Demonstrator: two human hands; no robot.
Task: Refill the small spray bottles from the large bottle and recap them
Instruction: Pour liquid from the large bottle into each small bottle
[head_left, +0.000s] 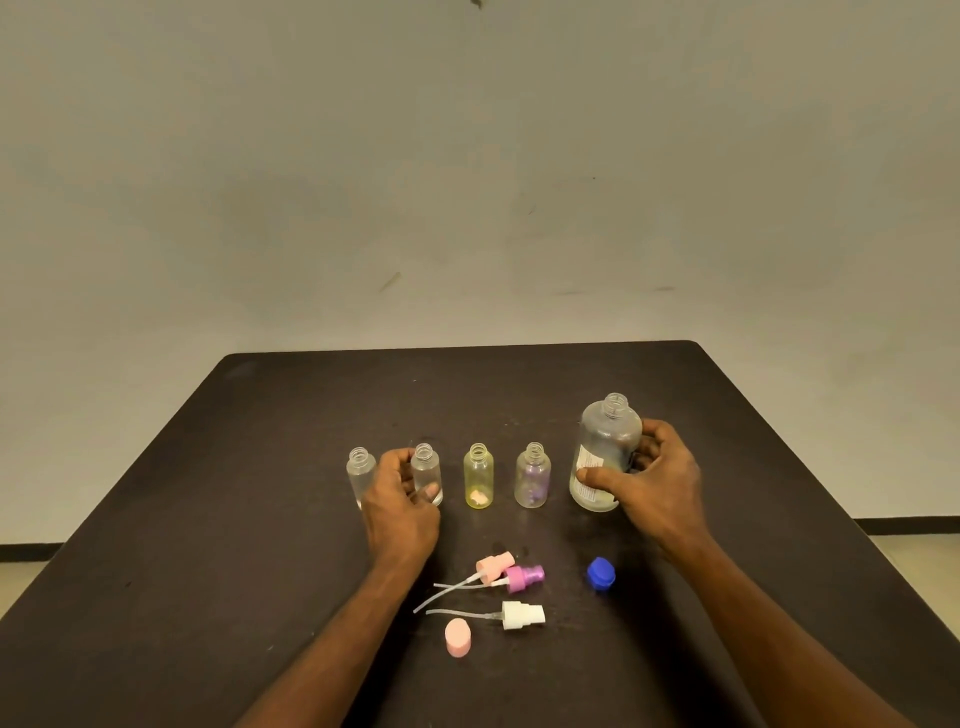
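A plain pale wall (467, 182) with a few scuff marks fills the upper view, and a dark strip runs along its foot at both sides. Before it stands a dark, matt worktop (260, 467) with rounded far corners; its far edge lies well behind the things, and bare surface spreads to the left, right and rear of them.

Four small bottles stand upright in a row, all uncapped: a clear one at far left (361, 475), a second clear one (427, 473), a yellow-tinted one (478, 475) and a faintly purple one (533, 475). To the right of the row stands one large bottle (605, 452), clear, labelled, its neck open, with a little liquid low inside.

The left hand (400, 499) has its fingers curled round the second clear bottle, thumb in front near its base, just beside the far-left bottle. The right hand (649, 478) grips the large bottle, thumb across the label side and fingers behind.

Nearer the person lie three spray heads with dip tubes: a pale pink one (493, 566), a magenta one (523, 578) touching it, and a white one (522, 616) apart. One pink cap (457, 637) stands beside the white head, and one blue cap (601, 574) lies alone under the right wrist.
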